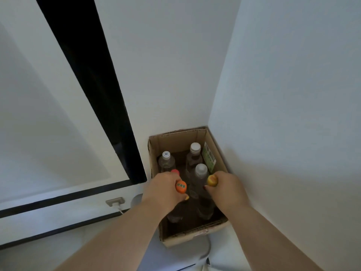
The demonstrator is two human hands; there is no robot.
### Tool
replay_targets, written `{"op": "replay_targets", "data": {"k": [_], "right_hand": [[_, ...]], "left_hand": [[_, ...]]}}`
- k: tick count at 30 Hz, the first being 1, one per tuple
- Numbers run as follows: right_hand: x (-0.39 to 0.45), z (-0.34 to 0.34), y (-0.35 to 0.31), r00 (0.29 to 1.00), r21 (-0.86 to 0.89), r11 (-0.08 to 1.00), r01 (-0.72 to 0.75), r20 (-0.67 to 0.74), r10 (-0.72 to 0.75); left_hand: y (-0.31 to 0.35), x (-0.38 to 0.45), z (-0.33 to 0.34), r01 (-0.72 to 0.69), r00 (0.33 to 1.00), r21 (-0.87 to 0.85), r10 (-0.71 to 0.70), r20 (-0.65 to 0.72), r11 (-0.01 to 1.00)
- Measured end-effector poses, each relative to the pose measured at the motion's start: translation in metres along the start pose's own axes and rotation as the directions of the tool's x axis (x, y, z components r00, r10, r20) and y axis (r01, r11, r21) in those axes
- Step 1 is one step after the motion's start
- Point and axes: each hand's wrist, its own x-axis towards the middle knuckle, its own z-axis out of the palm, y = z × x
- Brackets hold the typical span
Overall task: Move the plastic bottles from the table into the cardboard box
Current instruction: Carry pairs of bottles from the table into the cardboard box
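An open cardboard box (156, 153) stands in the corner of two white walls. Inside it are several upright plastic bottles, among them a clear one with a white cap (166, 155), a dark one with a white cap (195, 148) and a third with a pale cap (201, 170). My left hand (162, 190) grips the neck of a bottle with an orange cap (181, 186), held inside the box. My right hand (227, 189) grips a bottle with a yellow cap (212, 180), also inside the box. A red cap (175, 171) peeks out behind my left hand.
White walls close the box in at the back and right. A green labelled carton (209, 157) leans on the box's right wall. At the left, a wall socket (115, 201) with a white cable sits low beside a dark door gap (93, 75).
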Motion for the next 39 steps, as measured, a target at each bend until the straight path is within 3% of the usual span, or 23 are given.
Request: {"op": "replay_targets", "data": {"k": [6, 13, 19, 24, 35, 39], "right_hand": [[0.006, 0.008, 0.007, 0.996, -0.142, 0.99, -0.013, 0.08, 0.024], [0.009, 0.002, 0.006, 0.988, -0.217, 0.975, 0.039, 0.155, -0.005], [0.002, 0.004, 0.006, 0.953, -0.265, 0.955, 0.132, 0.3, -0.049], [-0.004, 0.007, 0.01, 0.923, -0.271, 0.951, 0.146, 0.383, -0.033], [-0.003, 0.006, 0.012, 0.923, -0.364, 0.919, 0.152, 0.386, 0.001], [-0.004, 0.009, 0.013, 0.923, -0.301, 0.941, 0.154, 0.385, -0.028]], "left_hand": [[-0.003, 0.006, 0.021, -0.023, 0.989, 0.229, -0.011, 0.145, 0.973], [-0.002, 0.005, 0.022, -0.096, 0.991, 0.373, 0.054, 0.122, 0.923], [-0.006, -0.006, 0.019, -0.227, 0.973, 0.428, 0.185, 0.137, 0.875], [-0.016, -0.011, 0.019, -0.267, 0.962, 0.415, 0.214, 0.17, 0.87], [-0.014, -0.02, 0.021, -0.283, 0.957, 0.473, 0.211, 0.2, 0.835], [-0.014, -0.019, 0.02, -0.232, 0.97, 0.414, 0.178, 0.167, 0.88]]}}
